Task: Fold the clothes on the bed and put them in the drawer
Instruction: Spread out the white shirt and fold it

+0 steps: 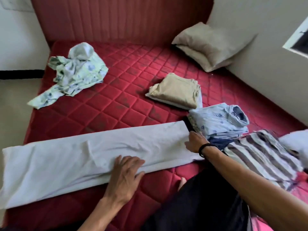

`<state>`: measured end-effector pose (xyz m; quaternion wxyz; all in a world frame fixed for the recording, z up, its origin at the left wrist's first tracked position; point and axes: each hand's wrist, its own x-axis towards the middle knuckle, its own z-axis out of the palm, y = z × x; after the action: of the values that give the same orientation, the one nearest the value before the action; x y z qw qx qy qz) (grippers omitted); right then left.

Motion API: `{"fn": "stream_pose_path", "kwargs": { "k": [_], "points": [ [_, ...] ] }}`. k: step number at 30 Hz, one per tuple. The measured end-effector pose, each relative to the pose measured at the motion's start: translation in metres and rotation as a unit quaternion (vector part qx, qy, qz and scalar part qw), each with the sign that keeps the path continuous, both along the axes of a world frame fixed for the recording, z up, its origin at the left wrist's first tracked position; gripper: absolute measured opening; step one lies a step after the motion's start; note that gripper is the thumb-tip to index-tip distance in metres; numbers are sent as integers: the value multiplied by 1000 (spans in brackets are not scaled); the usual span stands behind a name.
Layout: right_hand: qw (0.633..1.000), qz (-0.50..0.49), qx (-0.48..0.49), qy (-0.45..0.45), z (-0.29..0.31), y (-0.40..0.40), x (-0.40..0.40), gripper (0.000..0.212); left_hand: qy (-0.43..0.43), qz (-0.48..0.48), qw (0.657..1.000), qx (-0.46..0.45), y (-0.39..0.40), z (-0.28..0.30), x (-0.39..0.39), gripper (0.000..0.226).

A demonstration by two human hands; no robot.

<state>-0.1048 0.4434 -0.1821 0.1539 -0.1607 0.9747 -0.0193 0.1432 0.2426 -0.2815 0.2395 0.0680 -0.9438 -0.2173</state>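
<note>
- Clothes lie spread over the red quilted bed (106,104), seen from the head camera looking down.
- White cloth (80,157), folded into one long band, stretches across the near part of the mattress from the left edge to just beside the stacked shirts.
- Left hand (125,174) lies flat on the near edge of that band, about midway along it, fingers straight and slightly spread, pressing down without curling round anything.
- Right hand (195,142), a dark band on its wrist, sits at the right end of the white cloth; its fingers point down onto the fabric's edge, but whether they pinch it or only touch it cannot be told.
- Light blue printed shirt (221,120) rests folded, collar up, on top of a small pile just right of that hand.
- Striped garment (260,157) lies beside the pile, nearer the right forearm.
- Beige folded trousers (176,91) sit farther back, mid-bed, apart from the pile.
- Crumpled green floral garment (75,72) lies unfolded at the far left.
- Grey-beige pillows (208,45), two stacked, lean in the far right corner against the wall.
</note>
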Motion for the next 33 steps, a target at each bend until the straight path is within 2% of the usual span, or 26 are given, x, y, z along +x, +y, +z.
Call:
{"fn": "stream_pose_path", "kwargs": {
  "k": [6, 10, 14, 17, 19, 22, 23, 24, 25, 27, 29, 31, 33],
  "points": [
    [964, -195, -177, 30, -23, 15, -40, 30, -61, 0, 998, 35, 56, 15, -60, 25],
    [936, -232, -263, 21, -35, 15, -51, 26, -85, -27, 995, 37, 89, 26, -99, 32],
    [922, -216, -320, 23, -37, 19, -51, 17, -97, -77, 992, -9, 130, 26, -148, 39],
    [927, -190, -321, 19, -42, 20, -53, 25, -74, -60, 995, 1, 148, 19, -172, 19],
    [932, -184, -311, 13, -47, 20, -57, 29, -36, -22, 998, 56, 147, 20, -178, 11],
    [929, -191, -318, 10, -47, 16, -58, 27, 4, 45, 968, 249, 125, 27, -183, 8],
    [925, -197, -324, 12, -45, 15, -57, 25, -5, 43, 955, 295, 118, 28, -183, 7],
    [921, -203, -333, 15, -44, 15, -57, 23, -29, 18, 953, 301, 115, 29, -183, 7],
    [917, -207, -340, 17, -42, 14, -57, 21, -54, -15, 963, 264, 115, 32, -182, 14],
    [915, -206, -347, 14, -41, 12, -55, 18, -98, -63, 985, 130, 123, 29, -178, 39],
    [918, -198, -345, 12, -40, 12, -54, 19, -95, -70, 992, 44, 134, 21, -178, 42],
    [925, -181, -334, 14, -42, 14, -54, 23, -60, -66, 995, 46, 144, 17, -181, 26],
    [932, -162, -324, 21, -43, 17, -55, 28, -33, -48, 993, 99, 147, 16, -182, 20]
  ]
}}
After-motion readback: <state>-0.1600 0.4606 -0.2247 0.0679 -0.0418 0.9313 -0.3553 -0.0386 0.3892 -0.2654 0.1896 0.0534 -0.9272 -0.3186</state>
